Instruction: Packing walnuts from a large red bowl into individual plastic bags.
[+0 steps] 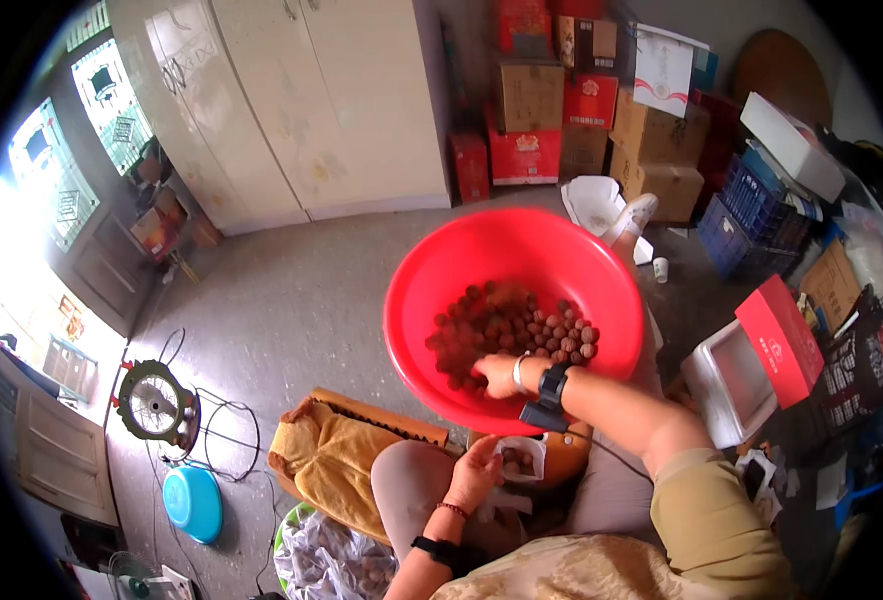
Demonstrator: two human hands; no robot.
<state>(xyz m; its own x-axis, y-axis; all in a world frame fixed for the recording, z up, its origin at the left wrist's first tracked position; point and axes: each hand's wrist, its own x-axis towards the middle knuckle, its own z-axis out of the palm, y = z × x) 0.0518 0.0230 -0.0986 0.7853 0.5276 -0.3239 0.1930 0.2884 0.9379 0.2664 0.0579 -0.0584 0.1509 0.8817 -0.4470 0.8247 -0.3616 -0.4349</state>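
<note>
In front of me stands a large red plastic basin [512, 244], with many brown walnuts [512, 330] over its bottom. My right hand [497, 375], with a silver bangle at the wrist, reaches down among the walnuts at the basin's near side. Its fingertips are hidden, so its grip does not show. Below the basin's near rim, my left hand [477, 466] pinches the edge of a small white bag [537, 459], which stands open between my knees. Several round nuts [516, 459] lie inside this bag.
Left of my leg is a wooden seat with a yellow cloth [329, 450]. Below it sits a green tub holding a clear plastic bag of nuts [336, 559]. A blue basin [191, 502] and a round-headed stand [154, 405] are farther left. A white foam box [734, 386] lies right.
</note>
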